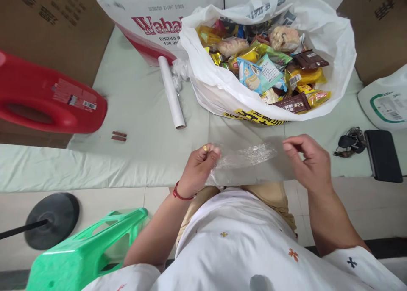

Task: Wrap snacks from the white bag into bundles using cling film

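A clear, crinkled plastic bag [244, 156] is stretched out over the table's front edge. Its left end is pinched between the thumb and fingers of my left hand [202, 166], which has a yellow ring-like band on a finger and a red cord at the wrist. My right hand [307, 159] is closed in a pinch by the bag's right side; whether the film reaches those fingertips I cannot make out. Beyond both hands sits a large white plastic bag [203, 85], open at the top and full of wrapped snacks [254, 75].
Left of the big bag lie a white cardboard tube [171, 92] and crumpled clear plastic [181, 70]. A red jug [51, 96] stands farther left, near two small brown strips [118, 136]. Keys [349, 142] and a black phone [383, 155] are right. A green stool [85, 248] stands below.
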The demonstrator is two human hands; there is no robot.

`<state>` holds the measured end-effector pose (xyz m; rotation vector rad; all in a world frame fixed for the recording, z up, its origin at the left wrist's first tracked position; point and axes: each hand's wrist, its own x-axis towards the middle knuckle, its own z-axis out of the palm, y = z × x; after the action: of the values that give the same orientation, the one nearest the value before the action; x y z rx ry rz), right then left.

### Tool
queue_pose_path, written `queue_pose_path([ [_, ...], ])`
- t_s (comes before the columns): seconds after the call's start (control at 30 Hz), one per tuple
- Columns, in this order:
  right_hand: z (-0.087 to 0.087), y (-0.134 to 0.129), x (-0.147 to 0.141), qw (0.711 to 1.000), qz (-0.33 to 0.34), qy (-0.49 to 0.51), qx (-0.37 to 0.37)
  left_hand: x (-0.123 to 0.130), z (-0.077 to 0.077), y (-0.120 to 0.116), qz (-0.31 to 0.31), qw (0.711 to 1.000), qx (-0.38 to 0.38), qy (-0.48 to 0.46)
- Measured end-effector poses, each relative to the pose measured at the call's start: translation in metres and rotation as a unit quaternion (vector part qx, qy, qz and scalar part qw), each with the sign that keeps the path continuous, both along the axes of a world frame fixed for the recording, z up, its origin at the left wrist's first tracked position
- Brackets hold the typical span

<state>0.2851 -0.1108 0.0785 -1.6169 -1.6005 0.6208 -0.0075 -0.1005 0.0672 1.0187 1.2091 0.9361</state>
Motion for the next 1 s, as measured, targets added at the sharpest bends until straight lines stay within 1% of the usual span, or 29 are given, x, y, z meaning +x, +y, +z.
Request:
queue_pose_path([
  [0.03, 0.01, 0.002, -0.01, 0.997, 0.079, 0.006, 0.009, 0.005, 0.009, 0.001, -0.049, 0.999, -0.008, -0.009],
  [0.1, 0.021, 0.01, -0.031, 0.974, 0.221, 0.049, -0.015, 0.015, 0.026, 0.004, -0.127, 0.991, -0.026, -0.029],
  [0.13, 0.022, 0.014, -0.04, 0.959, 0.268, 0.082, -0.044, 0.019, 0.032, 0.006, -0.151, 0.987, -0.036, -0.042],
  [0.17, 0.02, 0.017, -0.048, 0.945, 0.294, 0.121, -0.082, 0.021, 0.036, 0.008, -0.16, 0.984, -0.046, -0.057],
  [0.2, 0.016, 0.019, -0.055, 0.932, 0.3, 0.165, -0.124, 0.023, 0.038, 0.01, -0.157, 0.983, -0.058, -0.076],
  [0.23, 0.011, 0.019, -0.06, 0.921, 0.285, 0.212, -0.163, 0.023, 0.038, 0.012, -0.141, 0.982, -0.073, -0.1],
  [0.27, 0.005, 0.018, -0.065, 0.911, 0.254, 0.261, -0.195, 0.022, 0.036, 0.014, -0.114, 0.981, -0.09, -0.127],
  [0.33, -0.006, 0.014, -0.071, 0.887, 0.162, 0.356, -0.245, 0.019, 0.027, 0.015, -0.041, 0.976, -0.116, -0.182],
  [0.4, -0.014, 0.011, -0.075, 0.856, 0.067, 0.429, -0.281, 0.017, 0.015, 0.012, 0.024, 0.965, -0.123, -0.23],
  [0.43, -0.018, 0.01, -0.077, 0.84, 0.027, 0.455, -0.294, 0.018, 0.009, 0.009, 0.042, 0.959, -0.124, -0.25],
  [0.47, -0.021, 0.01, -0.078, 0.828, -0.004, 0.472, -0.303, 0.02, 0.002, 0.005, 0.047, 0.954, -0.128, -0.267],
  [0.5, -0.023, 0.01, -0.079, 0.821, -0.028, 0.482, -0.305, 0.023, -0.003, 0.0, 0.039, 0.95, -0.136, -0.28],
  [0.53, -0.025, 0.01, -0.081, 0.822, -0.045, 0.484, -0.298, 0.027, -0.008, -0.006, 0.023, 0.948, -0.146, -0.282],
  [0.57, -0.027, 0.009, -0.082, 0.829, -0.056, 0.478, -0.284, 0.032, -0.011, -0.011, 0.008, 0.949, -0.154, -0.273],
  [0.63, -0.03, 0.007, -0.086, 0.86, -0.068, 0.445, -0.239, 0.043, -0.016, -0.021, 0.0, 0.959, -0.167, -0.229],
  [0.73, -0.03, 0.001, -0.092, 0.915, -0.076, 0.365, -0.157, 0.06, -0.017, -0.028, 0.054, 0.971, -0.167, -0.161],
  [0.83, -0.03, -0.005, -0.098, 0.95, -0.062, 0.288, -0.101, 0.07, -0.017, -0.029, 0.089, 0.973, -0.145, -0.156],
  [0.9, -0.03, -0.007, -0.099, 0.962, -0.055, 0.256, -0.075, 0.073, -0.018, -0.026, 0.12, 0.97, -0.132, -0.168],
  [0.93, -0.031, -0.008, -0.099, 0.965, -0.059, 0.246, -0.068, 0.073, -0.018, -0.024, 0.146, 0.965, -0.128, -0.174],
  [1.0, -0.034, -0.008, -0.098, 0.964, -0.083, 0.243, -0.072, 0.072, -0.02, -0.021, 0.199, 0.953, -0.126, -0.19],
])
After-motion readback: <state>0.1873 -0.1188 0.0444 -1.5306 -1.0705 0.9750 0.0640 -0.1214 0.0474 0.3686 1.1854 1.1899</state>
